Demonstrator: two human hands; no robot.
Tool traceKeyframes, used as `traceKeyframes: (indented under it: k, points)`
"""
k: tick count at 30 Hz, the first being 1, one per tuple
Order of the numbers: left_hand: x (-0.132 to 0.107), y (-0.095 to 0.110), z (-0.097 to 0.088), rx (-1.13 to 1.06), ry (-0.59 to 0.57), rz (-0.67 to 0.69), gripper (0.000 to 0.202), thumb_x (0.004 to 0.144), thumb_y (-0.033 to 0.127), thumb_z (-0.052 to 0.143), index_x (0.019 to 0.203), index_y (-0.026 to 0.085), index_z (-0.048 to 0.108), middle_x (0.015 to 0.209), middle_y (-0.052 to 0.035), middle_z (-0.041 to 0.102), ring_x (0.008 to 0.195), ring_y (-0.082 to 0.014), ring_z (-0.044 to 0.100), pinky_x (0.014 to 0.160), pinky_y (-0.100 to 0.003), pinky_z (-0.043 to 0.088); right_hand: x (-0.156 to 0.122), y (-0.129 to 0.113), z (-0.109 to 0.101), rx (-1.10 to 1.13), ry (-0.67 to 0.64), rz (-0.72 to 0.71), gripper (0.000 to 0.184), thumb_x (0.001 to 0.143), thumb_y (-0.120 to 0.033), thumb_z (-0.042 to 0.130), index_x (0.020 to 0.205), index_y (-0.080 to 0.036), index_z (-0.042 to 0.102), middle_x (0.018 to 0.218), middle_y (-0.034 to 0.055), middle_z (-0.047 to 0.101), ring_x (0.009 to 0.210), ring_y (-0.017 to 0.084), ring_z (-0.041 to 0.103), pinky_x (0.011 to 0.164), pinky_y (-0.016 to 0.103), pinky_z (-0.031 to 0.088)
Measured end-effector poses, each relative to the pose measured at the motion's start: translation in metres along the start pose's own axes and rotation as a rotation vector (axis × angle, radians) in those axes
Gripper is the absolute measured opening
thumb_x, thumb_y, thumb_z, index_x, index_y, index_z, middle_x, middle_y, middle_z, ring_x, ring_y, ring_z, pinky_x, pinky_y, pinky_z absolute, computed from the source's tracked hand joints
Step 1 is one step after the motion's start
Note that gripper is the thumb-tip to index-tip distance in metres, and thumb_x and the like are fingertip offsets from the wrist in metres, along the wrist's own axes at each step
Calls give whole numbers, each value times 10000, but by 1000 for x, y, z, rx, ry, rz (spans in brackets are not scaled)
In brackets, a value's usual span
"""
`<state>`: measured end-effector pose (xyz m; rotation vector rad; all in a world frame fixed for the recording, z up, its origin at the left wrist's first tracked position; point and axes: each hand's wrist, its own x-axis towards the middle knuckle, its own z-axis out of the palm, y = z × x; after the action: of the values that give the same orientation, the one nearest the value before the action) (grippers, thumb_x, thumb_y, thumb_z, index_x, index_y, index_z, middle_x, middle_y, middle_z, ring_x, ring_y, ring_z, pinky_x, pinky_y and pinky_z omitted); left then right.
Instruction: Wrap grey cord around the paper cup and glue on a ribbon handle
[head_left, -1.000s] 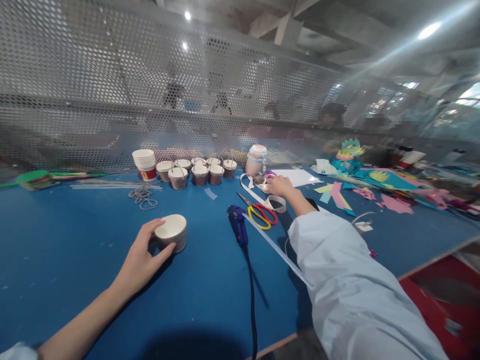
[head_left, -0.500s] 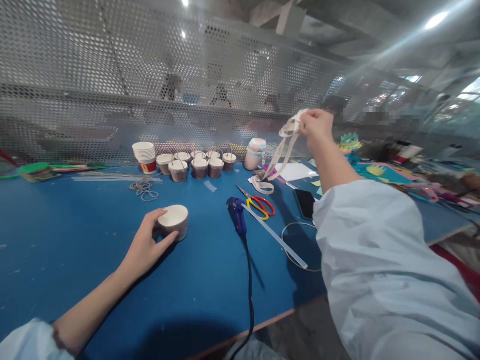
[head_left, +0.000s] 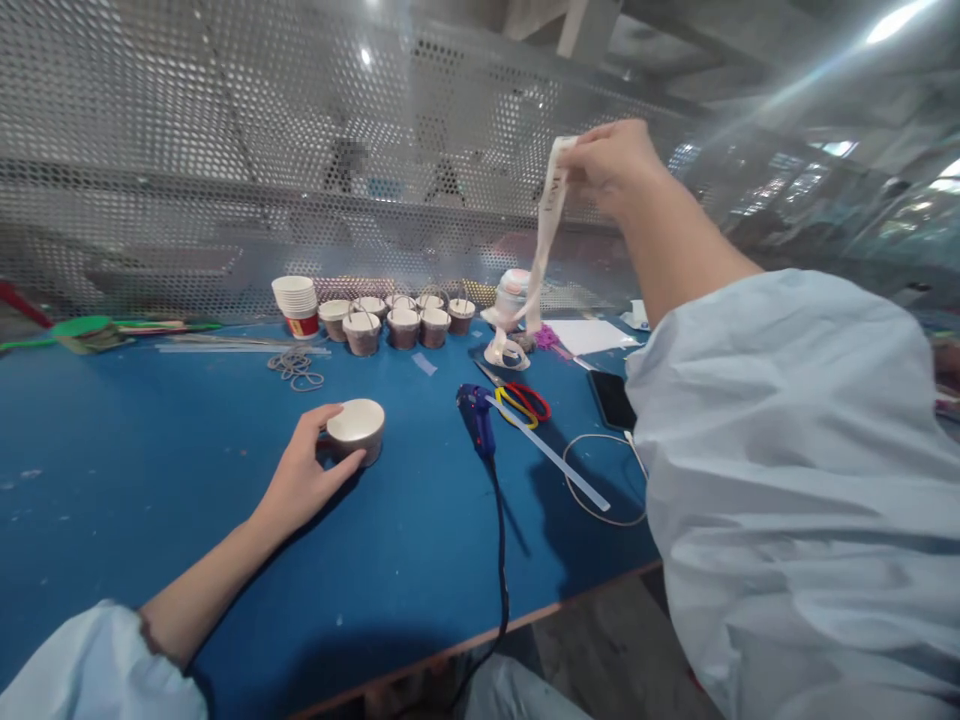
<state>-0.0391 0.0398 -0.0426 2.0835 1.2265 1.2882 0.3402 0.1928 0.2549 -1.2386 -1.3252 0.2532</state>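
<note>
My left hand (head_left: pixel 311 470) is closed round the side of a small paper cup (head_left: pixel 358 425), which stands upright on the blue table. Raised high on the right, my right hand (head_left: pixel 611 165) pinches a white ribbon (head_left: pixel 550 225) with dark lettering near its top. The ribbon hangs down, and its lower end lies in loops on the table beside a lidded jar (head_left: pixel 511 295). Between my hands lie a blue glue gun (head_left: pixel 478 420) with a clear glue stick in its back, and scissors (head_left: pixel 525 402) with red and yellow handles.
Several small cups with handles (head_left: pixel 403 330) stand at the back near a stack of paper cups (head_left: pixel 298 307). Coiled cord (head_left: pixel 295 368) and clear sticks (head_left: pixel 217 346) lie left. A phone (head_left: pixel 611 400) and its cable (head_left: pixel 574 490) lie right. A perforated metal screen (head_left: pixel 262 200) closes the back.
My right hand has risen and drawn the ribbon up, so its bunched loops now hang as a longer straight strip. My left hand stays on the cup.
</note>
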Motion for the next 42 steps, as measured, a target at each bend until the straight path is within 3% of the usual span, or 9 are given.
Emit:
traceKeyframes:
  k: [5, 8, 11, 16, 22, 25, 30, 34, 42]
  points:
    - [1, -2, 1, 14, 2, 14, 519, 782, 339, 648, 1235, 217, 426, 1272, -125, 486, 1164, -274, 531, 901, -419, 526, -14, -22, 30, -91, -207, 162, 328, 914, -291, 588, 1195, -128, 548, 1175, 103, 590, 949, 180, 618, 808, 401, 525]
    - [1, -2, 2, 22, -10, 17, 535, 778, 340, 647, 1243, 209, 417, 1281, -134, 481, 1162, -276, 531, 918, -431, 511, -26, -53, 49, -79, -306, 83, 100, 855, -56, 613, 944, -58, 568, 780, 9, 638, 682, 81, 596, 735, 328, 508]
    - [2, 1, 1, 29, 5, 32, 547, 766, 363, 653, 1236, 202, 423, 1283, -142, 481, 1179, -286, 517, 925, -440, 501, -42, -95, 71, -27, -415, -27, 177, 809, 39, 583, 750, -106, 501, 510, -99, 496, 550, 42, 534, 699, 283, 499]
    - [6, 8, -4, -18, 70, 45, 546, 756, 389, 665, 1225, 217, 445, 1280, -131, 492, 1194, -284, 503, 941, -452, 472, -87, -152, 120, 97, -638, -142, 143, 821, 34, 527, 764, -97, 523, 541, -73, 534, 631, 71, 590, 739, 278, 541]
    - [19, 17, -18, -198, 215, -63, 589, 709, 409, 701, 1213, 215, 466, 1260, -131, 531, 1130, -290, 552, 865, -433, 486, -154, -174, 186, 187, -930, -222, 186, 761, 73, 509, 719, -108, 509, 532, -58, 553, 581, 78, 589, 651, 239, 562]
    - [40, 34, -25, -330, 297, -103, 604, 669, 397, 733, 1192, 246, 472, 1249, -109, 548, 878, -204, 634, 727, -359, 518, -179, -187, 201, 183, -1013, -258, 193, 749, 82, 491, 701, -103, 522, 513, -70, 520, 549, 67, 553, 597, 197, 547]
    - [101, 71, -26, -668, 213, -251, 540, 712, 345, 696, 1163, 199, 437, 913, -56, 645, 516, -117, 594, 421, -223, 397, -207, -214, 196, 184, -1064, -245, 204, 766, 62, 466, 695, -127, 500, 467, -95, 460, 494, 65, 526, 514, 168, 509]
    - [138, 71, -41, -716, 291, -403, 205, 831, 329, 540, 957, 176, 487, 855, -53, 639, 512, -109, 585, 445, -236, 400, -218, -232, 175, 230, -1047, -258, 209, 795, -16, 474, 629, -143, 470, 483, -51, 532, 505, 93, 563, 474, 168, 478]
    - [139, 6, -156, -559, 478, -403, 123, 931, 299, 335, 966, 181, 341, 703, 50, 499, 534, -52, 512, 523, -178, 390, -197, -271, 109, 600, -703, 42, 407, 963, -125, 165, 654, -120, 431, 572, -69, 451, 450, -34, 389, 566, 90, 334]
